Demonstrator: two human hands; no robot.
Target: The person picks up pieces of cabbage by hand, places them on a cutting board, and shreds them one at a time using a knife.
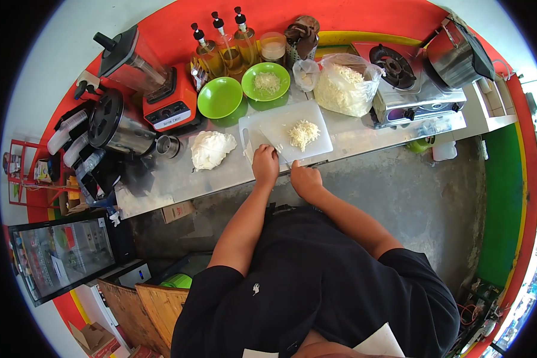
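Observation:
On the white cutting board (253, 126), near the counter's front edge, my left hand (265, 164) is closed, fingers bent down beside a small pale piece (278, 147); what it pinches is hidden. My right hand (306, 179) is closed round the handle of a knife (284, 158), whose blade reaches up and left over the board. A heap of pale shreds (305, 135) lies on the board's right half. Left of the board sits a large white lump (211, 149). Behind it stand an empty green bowl (220, 97) and a green bowl with pale shreds (266, 82).
A clear bag of pale shreds (347, 89) stands behind the board, with a gas stove (417, 101) to its right. A red blender (167, 110), a steel pot (122, 128) and a small metal cup (167, 146) stand left. Pump bottles (227, 53) line the back.

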